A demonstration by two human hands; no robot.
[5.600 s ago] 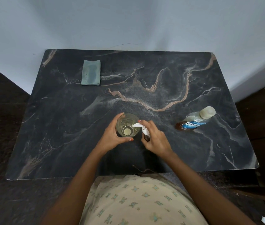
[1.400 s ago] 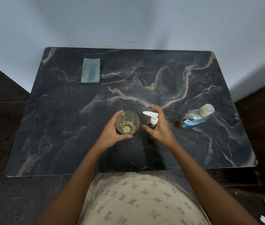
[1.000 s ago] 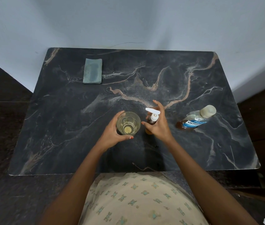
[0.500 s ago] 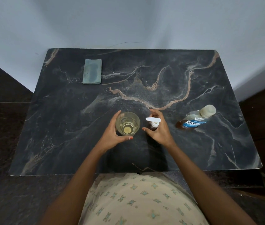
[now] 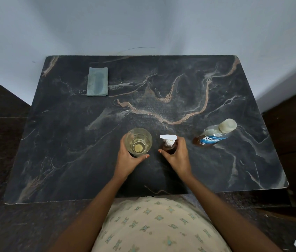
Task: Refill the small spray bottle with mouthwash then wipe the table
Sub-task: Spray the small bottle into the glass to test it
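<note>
Surface: dark marble table [image 5: 62,142]
Spray bottle [image 5: 168,147]: upright, nozzle pointing left
Right hand [image 5: 179,158]: grips it
Left hand [image 5: 125,161]: grips glass [image 5: 138,141]

Table [image 5: 71,160]: a dark stone top with pale and pinkish wavy lines, pushed up against a light wall.
Cloth [image 5: 97,81]: folded, blue-green, lying flat near the far left corner, well apart from the other things.
Glass [image 5: 138,141]: stands near the front middle, with a little yellow liquid at the bottom.
Small spray bottle [image 5: 168,148]: brown with a white top, upright just to the right of the glass.
Mouthwash bottle [image 5: 214,136]: blue label, pale cap, stands off to the right side.
</note>
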